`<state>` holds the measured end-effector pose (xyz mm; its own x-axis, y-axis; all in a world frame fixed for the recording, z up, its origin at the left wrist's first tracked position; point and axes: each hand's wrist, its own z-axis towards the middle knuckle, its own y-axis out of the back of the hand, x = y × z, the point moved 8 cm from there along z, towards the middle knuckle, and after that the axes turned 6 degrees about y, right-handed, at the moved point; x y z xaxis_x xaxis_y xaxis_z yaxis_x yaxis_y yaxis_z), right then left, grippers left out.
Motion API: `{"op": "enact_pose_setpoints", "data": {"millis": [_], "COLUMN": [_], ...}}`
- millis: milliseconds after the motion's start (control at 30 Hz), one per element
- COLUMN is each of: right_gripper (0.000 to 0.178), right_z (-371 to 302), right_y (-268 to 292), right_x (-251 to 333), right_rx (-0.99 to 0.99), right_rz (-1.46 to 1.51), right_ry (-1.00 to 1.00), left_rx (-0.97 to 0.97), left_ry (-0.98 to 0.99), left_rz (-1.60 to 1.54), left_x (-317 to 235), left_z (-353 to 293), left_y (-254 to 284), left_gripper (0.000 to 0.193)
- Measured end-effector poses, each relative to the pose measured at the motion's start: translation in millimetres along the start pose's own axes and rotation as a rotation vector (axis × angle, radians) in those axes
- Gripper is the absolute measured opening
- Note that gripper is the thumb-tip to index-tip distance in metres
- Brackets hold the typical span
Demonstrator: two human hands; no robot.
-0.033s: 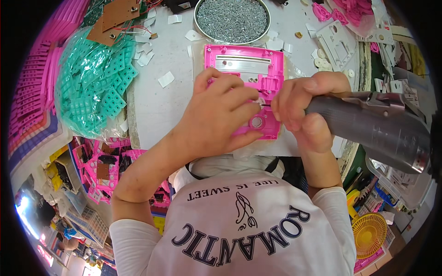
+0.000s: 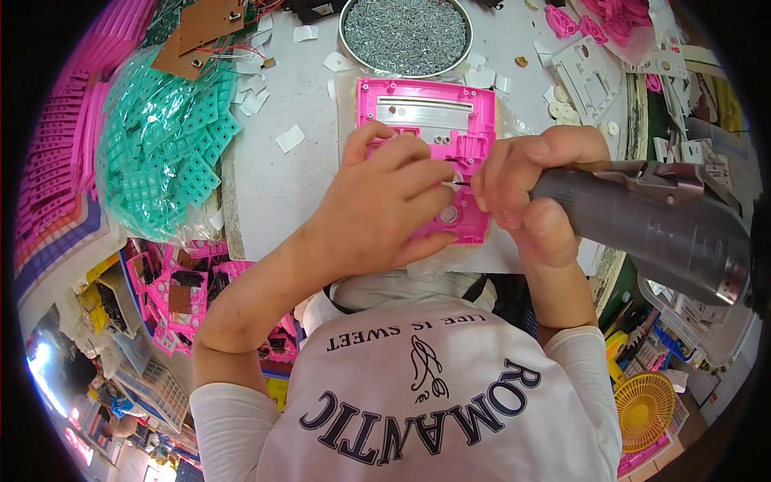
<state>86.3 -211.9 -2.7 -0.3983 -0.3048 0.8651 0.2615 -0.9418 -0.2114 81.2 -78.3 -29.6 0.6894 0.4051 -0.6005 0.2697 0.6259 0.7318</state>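
Note:
A pink plastic casing [image 2: 479, 104] lies with its inner side up on the table, with a clear strip window in its far part. My left hand [image 2: 385, 193] bears down on its left side, fingers bent and thumb near the casing's near edge, gripping it. Within my right hand [image 2: 534, 189] is a grey electric screwdriver [image 2: 642, 213], lying nearly level. Its thin bit [image 2: 463, 184] points left into the casing, close to the left fingertips. Whatever is under the left fingers is hidden.
A round tin of small screws [image 2: 405, 36] stands beyond the casing. To the left lies a clear bag of turquoise parts [image 2: 165, 153], with stacked pink parts [image 2: 56, 161] beside it. White plastic parts [image 2: 586, 80] lie at far right. A yellow basket [image 2: 644, 411] is low on the right.
My left fingers have shifted very slightly on the casing. The screwdriver is almost in the same place.

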Motion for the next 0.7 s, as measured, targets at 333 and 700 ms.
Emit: {"op": "enact_pose_setpoints", "data": {"millis": [333,700], "right_gripper": [0.031,0.059], "right_z": [-3,50], "right_y": [-15,52], "right_x": [-16,53], "right_rx": [0.262,0.025], "right_rz": [-0.209,0.046], "right_ry": [-0.020,0.112], "left_rx": [-0.051,-0.232], "left_ry": [-0.108,0.125], "left_rz": [0.199,0.192], "left_x": [-9,55], "left_z": [-3,-15], "left_y": [-14,80], "left_gripper": [0.017,0.013]}}
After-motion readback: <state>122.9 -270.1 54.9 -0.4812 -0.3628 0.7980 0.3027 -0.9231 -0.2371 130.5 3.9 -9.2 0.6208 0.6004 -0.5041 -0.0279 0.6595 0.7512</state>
